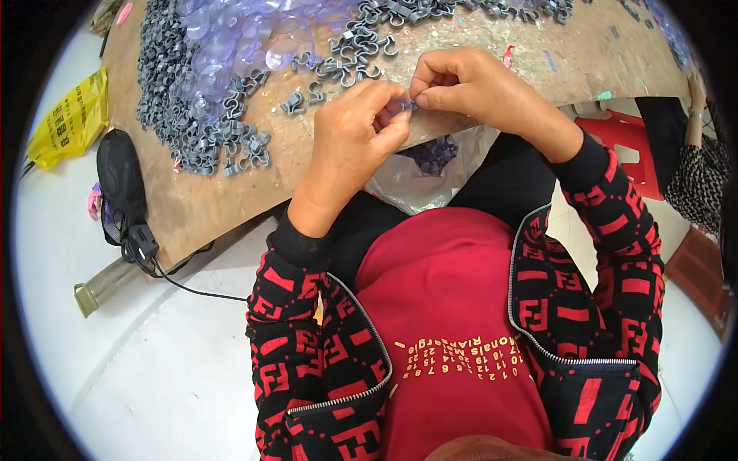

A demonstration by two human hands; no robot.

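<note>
Red printed shirt (pixel 453 292) nearest. Left hand (pixel 357 123) pinches a translucent purple suction cup (pixel 398 106) near the wooden table's (pixel 231 203) front edge; right hand (pixel 457 86) curls at its end, grip cannot be told. Grey plastic clips (pixel 165 92) lie beyond.

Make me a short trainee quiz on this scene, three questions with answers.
1. Multiple choice: what lies against the gray clips on the table? A) clear purple discs; B) green bottles; C) orange blocks.
2. True or false: the yellow bag lies right of the table.
3. Fill in: the left hand holds a small ____ plastic piece, the right hand close beside it.

Key: 1. A. 2. False; the yellow bag is on the left. 3. Purple.
</note>
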